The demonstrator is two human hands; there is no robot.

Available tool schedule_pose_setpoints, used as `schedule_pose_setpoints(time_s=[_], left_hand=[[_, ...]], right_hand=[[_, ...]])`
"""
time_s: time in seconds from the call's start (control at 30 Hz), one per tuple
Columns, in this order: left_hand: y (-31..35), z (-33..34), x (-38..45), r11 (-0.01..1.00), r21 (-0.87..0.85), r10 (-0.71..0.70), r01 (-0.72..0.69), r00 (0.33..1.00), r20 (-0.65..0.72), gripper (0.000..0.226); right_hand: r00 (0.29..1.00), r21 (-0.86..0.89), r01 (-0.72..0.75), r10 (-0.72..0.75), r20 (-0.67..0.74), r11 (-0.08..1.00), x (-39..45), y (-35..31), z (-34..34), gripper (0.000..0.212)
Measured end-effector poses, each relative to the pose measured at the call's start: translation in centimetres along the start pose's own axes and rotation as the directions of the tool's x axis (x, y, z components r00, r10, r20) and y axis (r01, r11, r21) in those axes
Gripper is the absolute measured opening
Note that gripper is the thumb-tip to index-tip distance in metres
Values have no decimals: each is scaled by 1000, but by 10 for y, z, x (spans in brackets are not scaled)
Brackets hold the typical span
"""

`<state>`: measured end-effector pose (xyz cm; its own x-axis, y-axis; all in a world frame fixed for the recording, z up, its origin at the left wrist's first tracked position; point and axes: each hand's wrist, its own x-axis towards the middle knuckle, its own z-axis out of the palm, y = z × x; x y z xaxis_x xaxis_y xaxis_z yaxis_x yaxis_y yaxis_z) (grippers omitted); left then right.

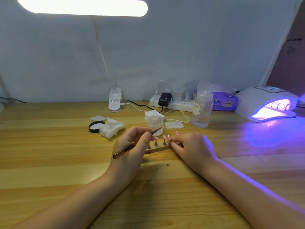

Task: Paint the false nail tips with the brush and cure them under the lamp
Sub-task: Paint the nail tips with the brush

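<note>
Hands at the nail-tip stand on the tabletop (pixel 49 146).
Left hand (pixel 130 151) gripped the brush (pixel 125 150); right hand (pixel 191 147) pinched the stand (pixel 156 148) of pink nail tips (pixel 164 136).

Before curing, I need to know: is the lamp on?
On: the lamp glows violet inside and spills onto the table.

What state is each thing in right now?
Curing lamp: lit, stands inside.
Desk lamp: on.
Jar: open, lid lying apart.
Brush: held in left hand.
Nail tips: pink, upright on strip.
Right hand: gripping the strip's end.
</note>
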<state>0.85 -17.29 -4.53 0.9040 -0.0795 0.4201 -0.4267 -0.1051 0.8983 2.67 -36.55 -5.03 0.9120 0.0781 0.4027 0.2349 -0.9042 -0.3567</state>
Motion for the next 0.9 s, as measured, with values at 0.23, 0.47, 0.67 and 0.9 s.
schedule_pose_setpoints(time_s=[0.23,0.47,0.67,0.9], left_hand=[[3,-5,8,1000,-12,25,-26,996,-91,6],[7,-3,2,979,23,204,-204,979,-9,12],[6,0,-1,900,240,361,-365,930,63,11],[6,1,-2,903,268,335,-335,941,48,18]], right_hand=[[988,72,54,-43,-151,996,-5,-1,1,16],[979,505,36,71,-191,863,-5,-2,1,6],[988,599,22,73,-133,800,-5,-2,3,7],[987,604,48,54,-149,796,-4,0,4,10]])
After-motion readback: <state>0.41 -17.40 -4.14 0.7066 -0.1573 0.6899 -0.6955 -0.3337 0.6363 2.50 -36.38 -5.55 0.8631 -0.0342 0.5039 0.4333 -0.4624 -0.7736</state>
